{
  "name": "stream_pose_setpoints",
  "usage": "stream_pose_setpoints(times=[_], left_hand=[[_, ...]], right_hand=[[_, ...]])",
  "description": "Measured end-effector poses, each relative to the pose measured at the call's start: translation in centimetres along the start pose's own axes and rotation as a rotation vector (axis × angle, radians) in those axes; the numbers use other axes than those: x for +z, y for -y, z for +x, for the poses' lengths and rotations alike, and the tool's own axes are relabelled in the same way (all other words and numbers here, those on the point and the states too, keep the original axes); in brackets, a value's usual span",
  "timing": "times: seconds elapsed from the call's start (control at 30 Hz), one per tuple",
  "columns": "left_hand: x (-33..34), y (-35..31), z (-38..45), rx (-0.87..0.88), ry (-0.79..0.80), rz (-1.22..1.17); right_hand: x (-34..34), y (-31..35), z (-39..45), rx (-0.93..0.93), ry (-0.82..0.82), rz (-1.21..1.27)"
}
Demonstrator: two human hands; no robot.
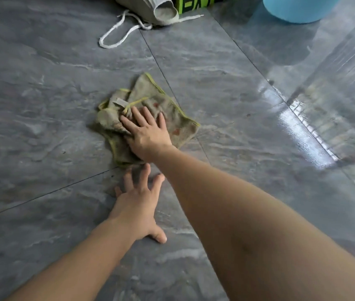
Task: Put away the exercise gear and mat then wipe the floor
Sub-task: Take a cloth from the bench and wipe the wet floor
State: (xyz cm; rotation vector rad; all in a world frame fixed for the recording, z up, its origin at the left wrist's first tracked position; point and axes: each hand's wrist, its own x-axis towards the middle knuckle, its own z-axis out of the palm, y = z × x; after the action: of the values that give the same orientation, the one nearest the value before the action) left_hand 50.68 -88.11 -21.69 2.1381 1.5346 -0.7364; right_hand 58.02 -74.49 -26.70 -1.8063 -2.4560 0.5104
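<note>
Nearest me, my left hand (138, 205) is planted flat on the grey tiled floor (42, 105), fingers spread and straight, holding nothing — I judge it is bracing my weight. Just beyond it, my right hand (148, 132) presses flat on a crumpled cleaning cloth (181, 114), fingers extended across the fabric rather than curled round it. The cloth is a dull olive with a yellow-green hem and a small white label, and it carries a few reddish stains; it lies on the floor near a tile joint, roughly mid-scene.

Further off at the top edge sits a grey drawstring bag (150, 7) with its white cord (118, 31) trailing loose on the tiles, and beside it a green box (194, 4) with dark lettering I can't read. To the far right stands a light blue bucket (298, 8).

No mat or loose gear lies on the floor in view, so I take the putting-away as likely done — wiping is the step in hand. The glossy band on the right may be wet, wiped floor; the tiles near me look duller, so that area probably remains.
</note>
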Motion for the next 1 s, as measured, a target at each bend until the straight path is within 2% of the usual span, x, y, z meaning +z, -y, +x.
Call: stream_pose_setpoints(times=[0.1, 0.27, 0.4, 0.5, 0.63, 0.7, 0.77, 0.87, 1.0], left_hand=[[0.1, 0.1, 0.1, -0.007, 0.008, -0.007], [-0.2, -0.2, 0.1, -0.015, 0.034, -0.023], [-0.2, -0.5, 0.2, -0.015, 0.032, -0.011], [-0.2, -0.5, 0.3, -0.016, 0.019, -0.023], [-0.2, -0.6, 0.5, -0.015, 0.016, -0.011], [-0.3, -0.8, 0.5, -0.028, 0.035, -0.004], [-0.5, -1.0, 0.6, -0.040, 0.053, 0.005], [-0.8, -1.1, 0.6, -0.048, 0.062, 0.006], [-0.8, -1.0, 0.3, -0.052, 0.050, 0.027]], right_hand=[[-1.1, -3.7, -0.8, 0.069, -0.073, 0.040], [-3.2, -15.0, -6.8, 0.532, -0.276, 0.068], [-5.1, -23.0, -13.3, 0.892, -0.333, 0.075], [-5.4, -26.1, -16.9, 1.051, -0.357, 0.081], [-5.9, -26.4, -16.1, 1.147, -0.306, 0.116], [-6.4, -25.6, -14.5, 1.140, -0.262, 0.137], [-6.6, -24.2, -12.4, 1.033, -0.201, 0.116], [-5.4, -19.5, -9.1, 0.739, -0.128, 0.062], [-2.3, -10.7, -8.0, 0.399, -0.122, 0.007]])
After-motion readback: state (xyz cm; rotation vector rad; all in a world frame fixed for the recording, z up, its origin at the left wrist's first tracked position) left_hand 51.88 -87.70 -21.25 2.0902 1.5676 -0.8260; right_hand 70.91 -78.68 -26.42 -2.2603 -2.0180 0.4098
